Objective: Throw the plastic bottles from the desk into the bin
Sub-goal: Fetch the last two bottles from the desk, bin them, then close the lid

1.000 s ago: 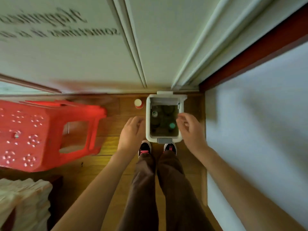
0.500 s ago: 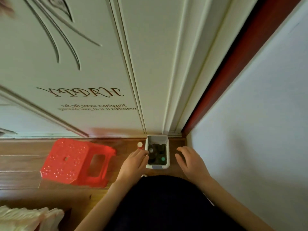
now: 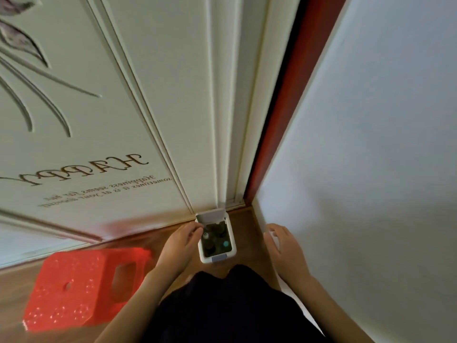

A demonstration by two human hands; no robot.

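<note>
At about 8 o'clock a red stool (image 3: 81,288) lies tipped on the wood floor (image 3: 14,293). Next comes the left hand (image 3: 181,243) — its fingers are loose and hold nothing, and the tips look like they touch the left rim of the bin (image 3: 231,246), though I can't be sure. The bin is small and white and sits in the corner by the door (image 3: 123,95), just past the middle, at about 6 o'clock. Its lid is up. Inside are plastic bottles (image 3: 216,240), standing up with their caps showing. The bin's long side runs from 6 to 12 o'clock, away from the person. The right hand (image 3: 284,246) is open and empty too, at about 5 o'clock, well apart from the bin — so the left hand is nearer. No desk shows here. I think this load is dropped in.
</note>
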